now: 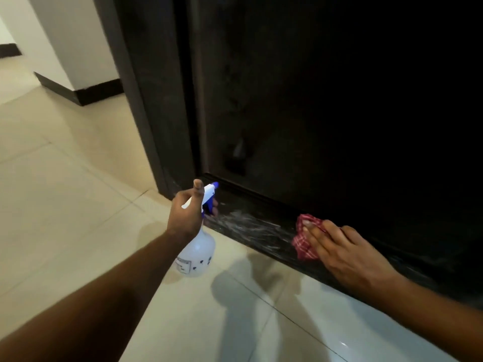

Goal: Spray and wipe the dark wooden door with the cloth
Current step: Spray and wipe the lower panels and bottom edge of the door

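**Wiping the door's bottom rail**

L hand (187, 212) grips spray bottle (197, 246), nozzle aimed at dark wooden door (326, 113). R hand (345, 253), fingers flat, presses red checked cloth (304, 237) on wet bottom rail. Advice: wipe left thru streaks w/ firm, overlapping strokes.
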